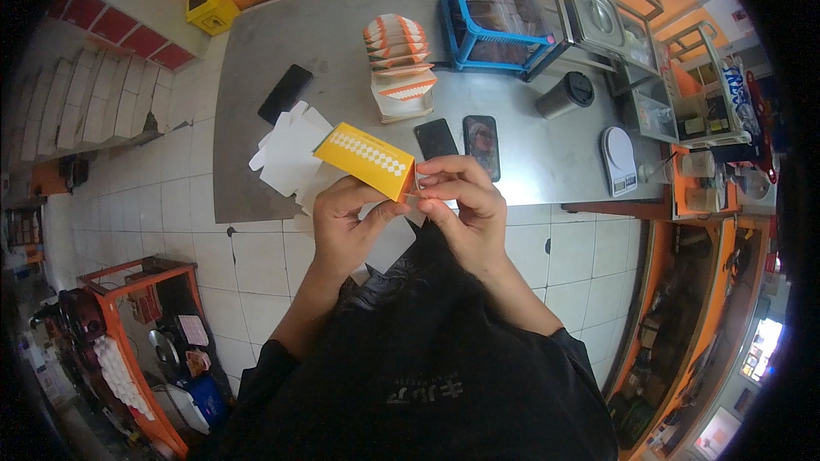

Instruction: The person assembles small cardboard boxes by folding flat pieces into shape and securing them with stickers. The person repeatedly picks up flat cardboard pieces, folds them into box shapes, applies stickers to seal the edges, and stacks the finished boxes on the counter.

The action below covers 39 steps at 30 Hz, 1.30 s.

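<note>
A yellow cardboard box (366, 159) with a row of white diamond shapes is held just over the table's front edge. My left hand (348, 220) is closed round its lower side, the thumb near the box's right end. At that end the fingers of my right hand (465, 205) are pinched on the box's small end flaps, which stand partly out. White unfolded cartons (293, 152) lie behind and below the box, partly hidden by it and by my left hand.
On the metal table (342, 21) stand nested orange-and-white paper trays (400, 68), a blue crate (495, 8), a tumbler (565, 96) and a white scale (618, 158). Phones (483, 147) lie beyond my right hand; a black phone-like slab (285, 94) lies left. Orange-framed shelves (128, 358) flank me.
</note>
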{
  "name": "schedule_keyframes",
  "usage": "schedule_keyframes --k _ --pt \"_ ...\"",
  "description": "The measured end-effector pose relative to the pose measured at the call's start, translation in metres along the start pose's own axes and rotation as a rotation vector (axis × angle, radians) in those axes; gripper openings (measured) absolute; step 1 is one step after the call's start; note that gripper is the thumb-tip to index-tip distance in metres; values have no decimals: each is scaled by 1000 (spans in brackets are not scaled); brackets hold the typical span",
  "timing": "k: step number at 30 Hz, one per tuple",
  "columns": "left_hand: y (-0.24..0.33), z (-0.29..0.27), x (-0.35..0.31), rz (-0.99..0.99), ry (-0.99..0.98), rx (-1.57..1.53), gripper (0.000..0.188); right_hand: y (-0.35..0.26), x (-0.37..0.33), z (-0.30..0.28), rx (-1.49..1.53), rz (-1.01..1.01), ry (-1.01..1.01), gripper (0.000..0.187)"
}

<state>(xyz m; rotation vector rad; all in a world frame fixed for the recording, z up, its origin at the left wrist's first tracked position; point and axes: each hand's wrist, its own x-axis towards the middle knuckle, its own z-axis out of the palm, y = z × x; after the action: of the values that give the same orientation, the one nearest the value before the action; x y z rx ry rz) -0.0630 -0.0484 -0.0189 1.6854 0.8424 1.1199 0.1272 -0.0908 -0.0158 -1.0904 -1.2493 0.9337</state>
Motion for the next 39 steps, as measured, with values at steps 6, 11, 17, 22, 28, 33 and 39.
schedule_keyframes --k 6,11,17,22,28,33,39 --pt "-12 -2 5 -46 -11 -201 28 -10 7 -8 -32 36 -79 12" --pt "-15 -8 3 -271 -97 -507 30 -17 15 -12 -104 38 -154 13" --pt "-17 -9 9 -129 -115 -327 34 -16 10 -8 -108 36 -116 14" --pt "-12 -6 9 -156 -41 -531 40 -13 11 -4 -24 -195 -194 24" --pt "-8 -10 8 -149 -4 -488 50 -11 5 -1 -235 -65 -156 33" --pt "-11 0 4 -143 -136 445 60 6 7 1 -301 172 -106 29" --pt "-25 6 3 149 -60 561 50 12 12 -1 -163 155 -38 25"
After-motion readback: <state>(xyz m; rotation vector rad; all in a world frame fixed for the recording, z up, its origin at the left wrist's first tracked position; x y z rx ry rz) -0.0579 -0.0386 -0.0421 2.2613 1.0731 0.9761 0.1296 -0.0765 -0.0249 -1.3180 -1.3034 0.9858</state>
